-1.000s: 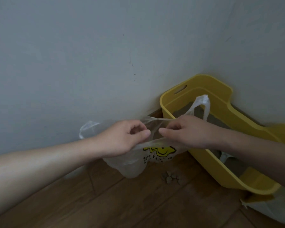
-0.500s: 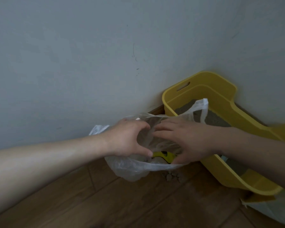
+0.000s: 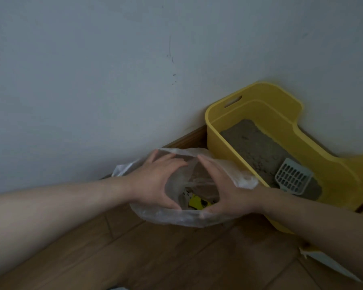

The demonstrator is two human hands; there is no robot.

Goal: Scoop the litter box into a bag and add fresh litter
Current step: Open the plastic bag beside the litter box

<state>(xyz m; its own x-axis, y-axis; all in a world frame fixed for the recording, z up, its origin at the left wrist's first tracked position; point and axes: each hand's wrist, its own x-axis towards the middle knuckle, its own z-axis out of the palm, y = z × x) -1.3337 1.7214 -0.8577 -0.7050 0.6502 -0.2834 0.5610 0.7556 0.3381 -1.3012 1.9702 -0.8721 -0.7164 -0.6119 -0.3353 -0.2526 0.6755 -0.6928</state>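
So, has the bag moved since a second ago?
Yes: the bag has sunk floorward, left of the box, no longer crossing its rim.

Clear plastic bag mouth-open on floor, yellow litter box just beside — grey scoop lying inside

I read nothing; the yellow print on the bag between my left hand and right hand is blurred.
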